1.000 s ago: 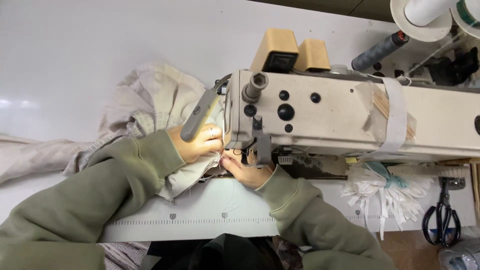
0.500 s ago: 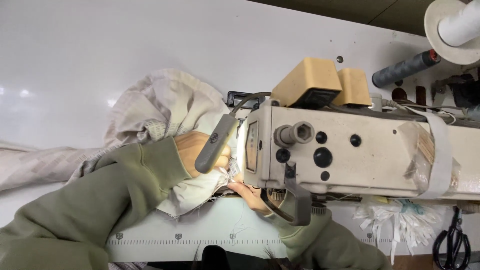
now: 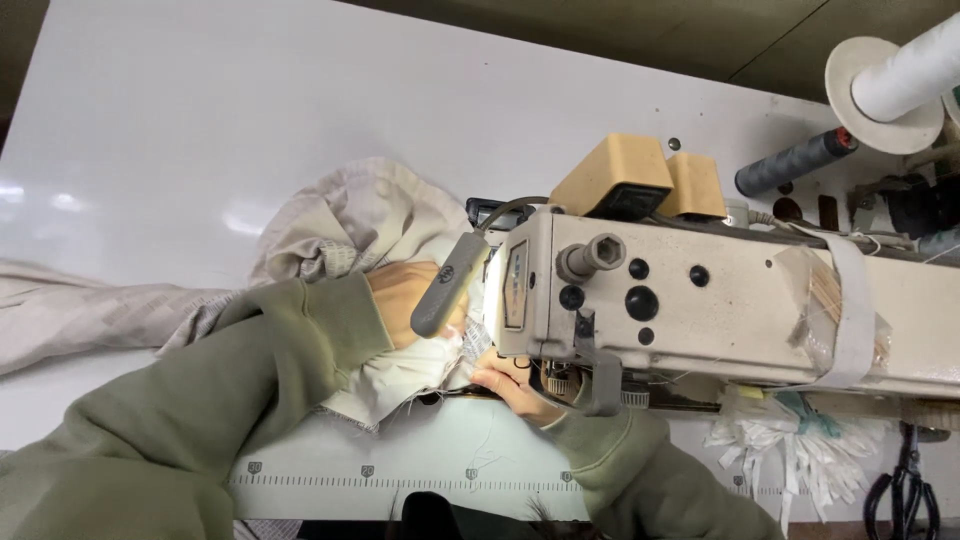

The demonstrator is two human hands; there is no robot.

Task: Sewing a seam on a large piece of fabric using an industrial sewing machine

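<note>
The scene is bright and evenly lit, with the strongest light coming from a small lamp [image 3: 452,285] on the sewing machine [image 3: 700,300], which throws a white glow onto the fabric [image 3: 400,375] beneath it. Soft glare patches sit on the glossy white table [image 3: 200,120] near its left edge. Past the table's far edge the background is dim. Shadows under the machine's head are deep, so the right hand [image 3: 515,385] is partly dark. The sleeves at the bottom look slightly soft, and straight lines bow a little toward the corners.
</note>
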